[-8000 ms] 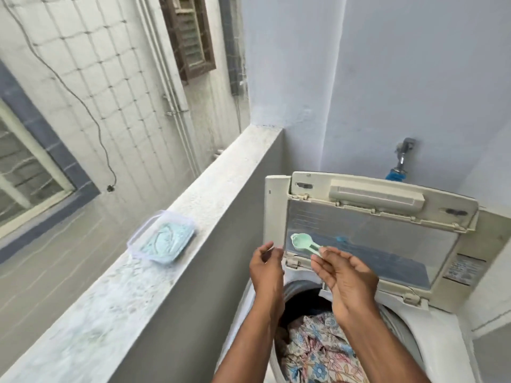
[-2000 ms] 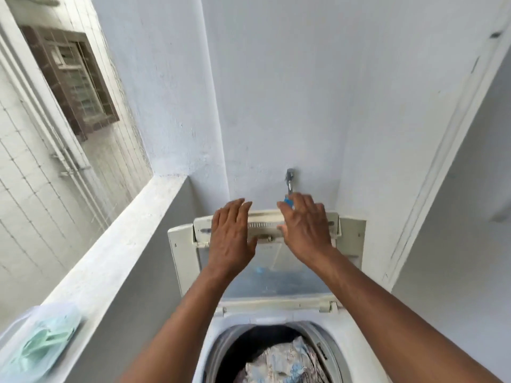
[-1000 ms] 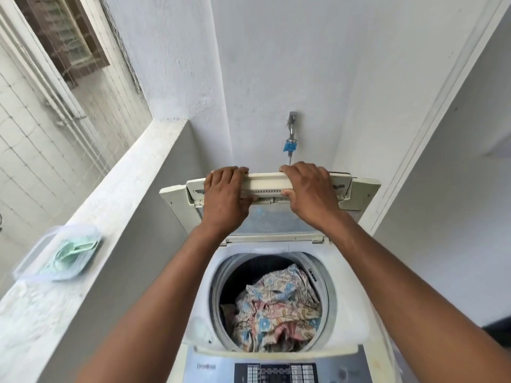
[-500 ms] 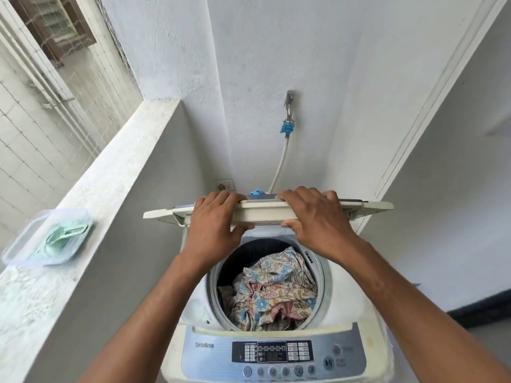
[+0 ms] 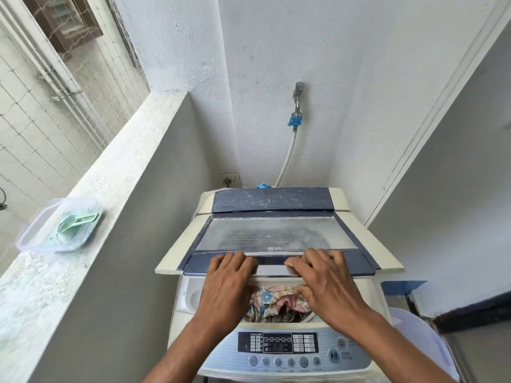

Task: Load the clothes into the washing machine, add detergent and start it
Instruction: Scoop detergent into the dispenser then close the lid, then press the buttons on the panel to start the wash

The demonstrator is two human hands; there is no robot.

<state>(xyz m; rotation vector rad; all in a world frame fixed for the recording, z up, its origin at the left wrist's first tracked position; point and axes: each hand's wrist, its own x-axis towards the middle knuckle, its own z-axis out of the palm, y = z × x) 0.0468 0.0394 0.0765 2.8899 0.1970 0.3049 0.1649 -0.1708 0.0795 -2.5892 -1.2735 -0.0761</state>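
I have my left hand (image 5: 225,283) and right hand (image 5: 323,280) gripping the front edge of the glossy, glass-paned lid (image 5: 276,239) above crumpled floral clothes (image 5: 272,299).

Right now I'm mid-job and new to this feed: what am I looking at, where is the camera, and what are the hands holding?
There is no robot here: a camera worn on a person's head looks down at their two bare hands. The left hand and right hand grip the front edge of the washing machine lid, which is nearly closed. Floral clothes show in the gap beneath. The control panel sits nearest the person. On the ledge to the left, a clear container holds a green scoop.
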